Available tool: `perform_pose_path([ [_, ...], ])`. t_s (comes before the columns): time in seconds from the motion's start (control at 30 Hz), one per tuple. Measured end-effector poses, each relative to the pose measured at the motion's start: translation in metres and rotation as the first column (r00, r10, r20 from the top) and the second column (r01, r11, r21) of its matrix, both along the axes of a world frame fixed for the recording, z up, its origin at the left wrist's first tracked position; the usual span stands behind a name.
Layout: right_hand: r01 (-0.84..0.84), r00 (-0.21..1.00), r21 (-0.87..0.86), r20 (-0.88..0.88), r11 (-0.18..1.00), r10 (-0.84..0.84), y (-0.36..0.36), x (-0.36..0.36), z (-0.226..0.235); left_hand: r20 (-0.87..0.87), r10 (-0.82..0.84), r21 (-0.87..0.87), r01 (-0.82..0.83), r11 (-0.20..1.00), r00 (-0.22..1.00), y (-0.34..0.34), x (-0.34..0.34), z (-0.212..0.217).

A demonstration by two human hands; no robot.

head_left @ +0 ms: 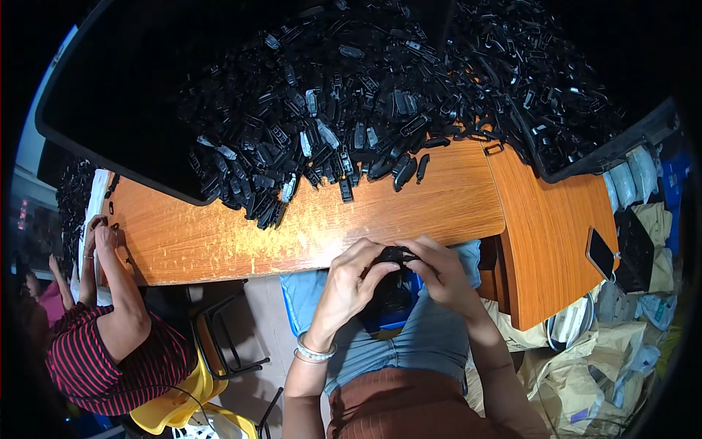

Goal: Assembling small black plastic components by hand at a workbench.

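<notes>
Both my hands meet over my lap at the table's front edge, around a small black plastic part (pixel 395 254). My left hand (pixel 352 276), with a pale bangle at the wrist, pinches it from the left between thumb and fingers. From the right, my right hand (pixel 440 272) grips the other end with bent fingers. The fingers hide much of the part, so its exact kind cannot be made out. Below it, a blue bin (pixel 418 291) with dark contents shows between my knees.
A big heap of black plastic parts (pixel 314 139) spills from black trays (pixel 124 172) onto the wooden table (pixel 409 212). A phone (pixel 601 254) lies at the right. Paper and plastic bags (pixel 578 380) crowd the right floor. A person in a striped shirt (pixel 117 358) sits at left.
</notes>
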State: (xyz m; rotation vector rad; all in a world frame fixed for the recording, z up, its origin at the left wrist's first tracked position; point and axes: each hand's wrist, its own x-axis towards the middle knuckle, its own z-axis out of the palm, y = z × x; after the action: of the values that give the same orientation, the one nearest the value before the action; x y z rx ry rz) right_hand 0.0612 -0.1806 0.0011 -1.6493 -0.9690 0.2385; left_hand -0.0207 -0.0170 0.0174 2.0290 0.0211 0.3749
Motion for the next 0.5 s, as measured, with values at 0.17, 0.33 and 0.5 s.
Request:
perform_pose_path([
  [0.17, 0.032, 0.996, -0.117, 0.087, 0.993, -0.021, 0.003, -0.015, 0.006, 0.003, 0.024, -0.016, -0.024, 1.000, 1.000, -0.003, -0.003, 0.006],
  [0.33, 0.160, 0.975, -0.079, 0.166, 0.984, -0.145, 0.007, -0.021, 0.003, -0.126, 0.117, -0.293, -0.149, 0.945, 0.985, -0.024, -0.003, 0.001],
  [0.5, 0.210, 0.958, -0.053, -0.189, 0.976, -0.216, 0.011, -0.023, 0.014, -0.210, 0.002, -0.678, -0.147, 0.720, 0.978, -0.011, -0.012, -0.010],
])
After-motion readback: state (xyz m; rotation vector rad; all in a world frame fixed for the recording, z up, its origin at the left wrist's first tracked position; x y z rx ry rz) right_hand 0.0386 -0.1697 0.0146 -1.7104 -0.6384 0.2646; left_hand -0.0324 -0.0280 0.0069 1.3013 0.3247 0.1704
